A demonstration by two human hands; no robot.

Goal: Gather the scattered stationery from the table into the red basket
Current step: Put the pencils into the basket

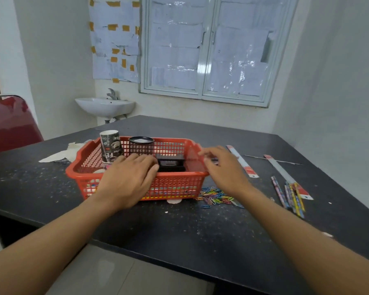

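We see paper clips [216, 196] just right of the basket [175, 186] near corner, under our right hand [224, 167], the nearer one, fingers loosely spread, empty; our left hand [128, 179] flat over basket, fingers straight.

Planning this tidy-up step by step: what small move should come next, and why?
Probably draw the right hand toward the paper clips and scoop them up: it looks empty, and that pile by the red basket's front right corner is the nearest stationery outside it. The pencils and rulers lie farther right.
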